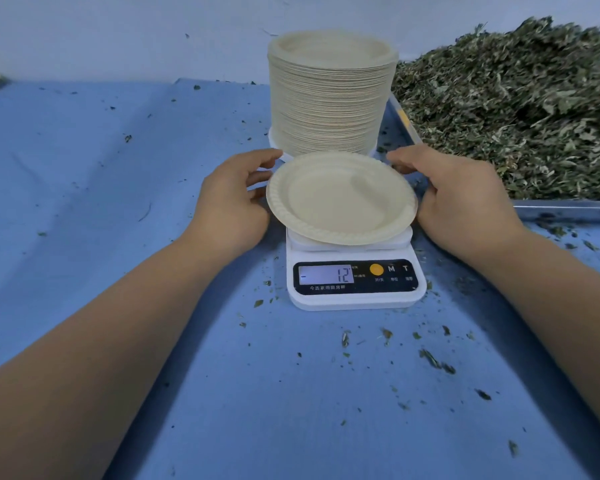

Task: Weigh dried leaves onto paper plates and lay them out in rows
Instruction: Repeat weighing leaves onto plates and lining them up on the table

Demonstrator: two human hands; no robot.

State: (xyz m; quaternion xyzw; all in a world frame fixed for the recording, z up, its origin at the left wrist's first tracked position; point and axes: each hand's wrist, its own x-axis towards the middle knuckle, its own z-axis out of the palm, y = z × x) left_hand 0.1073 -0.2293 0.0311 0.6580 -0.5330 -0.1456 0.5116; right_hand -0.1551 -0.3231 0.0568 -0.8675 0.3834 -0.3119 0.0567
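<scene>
Scale point(355, 271) in white plastic stands on the blue counter point(118, 168), and we place everything else by it. Its display point(326, 274) shows 12 with a small dash at the left edge.

Over the scale's platform we have one paper plate point(340, 197), cream-coloured, with nothing in it. It is tipped slightly, its near rim low over the platform; we cannot tell whether it rests there with its full weight. Just behind the scale rises a tall stack of plates point(329, 95) of the same kind, standing on a white base. To the right of the scale, and running back beyond it, lies a metal tray point(565, 209) heaped high with dried leaves point(520, 109), grey-green and loosely piled above its rim. Leaf crumbs point(433, 358) are scattered on the counter in front of the scale and to its right.

Both our forearms reach in from the near corners and meet at the scale. Our left hand point(227, 199) sits at the plate's left rim, fingers curled, thumb and fingertips closing on the edge. Our right hand point(461, 199) takes the opposite rim, its fingers curved over the far right edge and the thumb tucked close beside the plate. So the plate is pinched between the two hands, one on each side.
</scene>
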